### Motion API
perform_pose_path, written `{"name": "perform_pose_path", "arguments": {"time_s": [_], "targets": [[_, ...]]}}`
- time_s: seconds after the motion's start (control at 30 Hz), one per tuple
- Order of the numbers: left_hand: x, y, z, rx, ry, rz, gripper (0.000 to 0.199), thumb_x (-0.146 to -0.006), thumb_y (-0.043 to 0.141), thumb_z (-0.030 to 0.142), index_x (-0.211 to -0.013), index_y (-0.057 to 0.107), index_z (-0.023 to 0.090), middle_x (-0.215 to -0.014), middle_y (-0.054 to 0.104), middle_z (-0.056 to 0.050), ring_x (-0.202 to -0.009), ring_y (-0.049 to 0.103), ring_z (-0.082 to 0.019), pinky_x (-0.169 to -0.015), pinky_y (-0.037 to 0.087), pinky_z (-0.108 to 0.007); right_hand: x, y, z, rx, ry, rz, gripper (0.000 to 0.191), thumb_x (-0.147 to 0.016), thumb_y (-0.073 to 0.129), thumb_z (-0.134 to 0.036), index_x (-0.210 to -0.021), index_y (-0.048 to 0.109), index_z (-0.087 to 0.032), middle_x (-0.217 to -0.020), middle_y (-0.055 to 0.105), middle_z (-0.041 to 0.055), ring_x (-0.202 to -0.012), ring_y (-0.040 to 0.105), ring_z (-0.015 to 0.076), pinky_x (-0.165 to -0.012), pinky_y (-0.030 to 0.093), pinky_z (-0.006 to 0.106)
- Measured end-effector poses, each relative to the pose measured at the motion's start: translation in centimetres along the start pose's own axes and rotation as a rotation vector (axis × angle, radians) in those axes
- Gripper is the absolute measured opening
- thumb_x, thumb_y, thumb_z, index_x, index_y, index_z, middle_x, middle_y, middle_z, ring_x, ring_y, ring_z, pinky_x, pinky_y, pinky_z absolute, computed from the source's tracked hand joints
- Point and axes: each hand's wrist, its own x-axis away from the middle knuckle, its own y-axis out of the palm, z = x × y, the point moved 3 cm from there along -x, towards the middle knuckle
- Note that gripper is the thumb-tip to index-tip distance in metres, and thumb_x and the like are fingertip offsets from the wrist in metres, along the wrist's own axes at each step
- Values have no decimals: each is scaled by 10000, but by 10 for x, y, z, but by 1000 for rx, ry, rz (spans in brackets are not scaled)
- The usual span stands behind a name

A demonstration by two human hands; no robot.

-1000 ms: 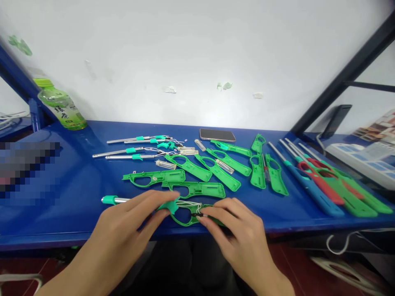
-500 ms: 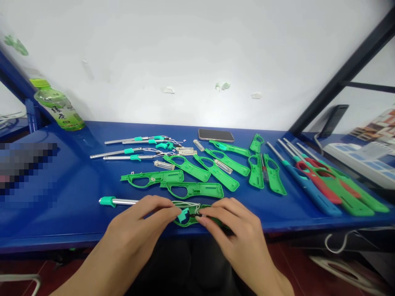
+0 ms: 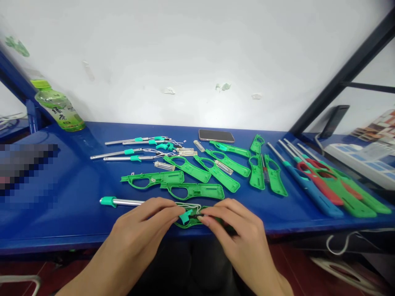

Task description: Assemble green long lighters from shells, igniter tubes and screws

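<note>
The left hand has its fingers clamped on a small teal trigger, while the right hand pinches the end of a slim black part between thumb and forefinger. The trigger and the black part meet, or nearly so, over an open green shell at the near edge of the blue tabletop. White wires loop just above the black part, and a metal tube with a teal collar reaches out leftward from behind the left hand. Farther back lie more green handle halves, several clear cartridges and four metal rods with teal pieces and wires. A phone rests flat near the wall, a green-capped bottle stands at the left, and long-necked lighters with blue, red and green handles lie side by side at the right.
</note>
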Motion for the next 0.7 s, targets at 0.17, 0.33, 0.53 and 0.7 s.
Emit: {"name": "perform_pose_path", "arguments": {"time_s": [0.17, 0.33, 0.53, 0.7], "targets": [[-4, -2, 1, 0, -3, 45, 222, -1163, 485, 217, -1224, 686, 286, -1152, 751, 49, -973, 760, -60, -914, 577, -107, -1, 0, 0, -14, -10, 8, 62, -1016, 780, -188, -1008, 818, -235, -917, 788, -16, -805, 732, 149, -721, 555, 280], [-8, 4, 2, 52, -1, 49, 206, -1155, 517, 203, -1245, 676, 297, -1156, 761, 66, -995, 761, -45, -962, 558, -92, -1, 0, 0, -12, -15, 8, 53, -1009, 791, -193, -998, 822, -235, -904, 789, -12, -796, 725, 155, -721, 556, 287], [-10, 8, 5, 63, 22, 38, 230, -1143, 506, 143, -1252, 661, 273, -1132, 751, 49, -959, 753, -52, -906, 570, -107, 0, 0, 1, -25, -24, -9, 54, -1001, 798, -185, -1003, 830, -229, -895, 787, -6, -794, 718, 164, -715, 555, 296], [-10, 7, 6, 29, 40, 74, 224, -1132, 514, 123, -1231, 671, 248, -1132, 757, 27, -964, 757, -71, -899, 586, -131, 0, 0, 2, -37, -43, -18, 87, -975, 816, -138, -1006, 831, -217, -894, 788, -8, -801, 716, 158, -718, 553, 288]]}}
